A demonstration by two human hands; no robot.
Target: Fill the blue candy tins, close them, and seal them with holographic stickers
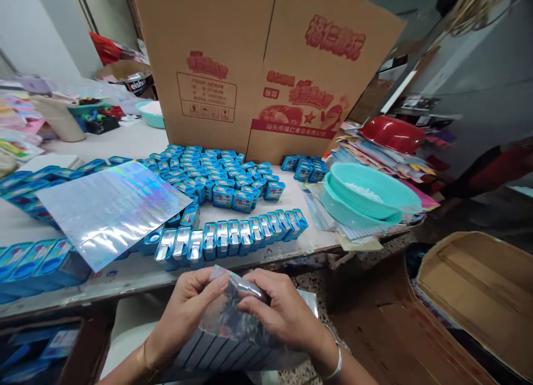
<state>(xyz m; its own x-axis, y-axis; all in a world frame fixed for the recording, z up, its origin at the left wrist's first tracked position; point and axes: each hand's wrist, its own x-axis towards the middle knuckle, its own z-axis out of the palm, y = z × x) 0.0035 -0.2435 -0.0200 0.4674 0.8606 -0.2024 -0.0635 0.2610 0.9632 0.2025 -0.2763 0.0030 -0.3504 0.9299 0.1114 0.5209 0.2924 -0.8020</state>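
In front of my body, my left hand (187, 301) is closed with thumb and fingers on a shiny piece of plastic film (239, 285). My right hand (285, 310) pinches the same film from the other side, its thumb bent over it. Just under both hands lies a plastic-covered stack (220, 349) with pale edges, partly hidden by my wrists. Past my hands, a row of small blue packs (222, 238) stands along the table's front edge. A silvery holographic sheet (112, 210) rests over more blue packs at the left.
A large cardboard carton (237, 35) stands at the back of the table (303, 199). Turquoise basins (370, 188) sit on papers at the right, near a red bowl (391, 134). Open cardboard boxes (474, 285) are at lower right; another box with blue packs (45, 343) is lower left.
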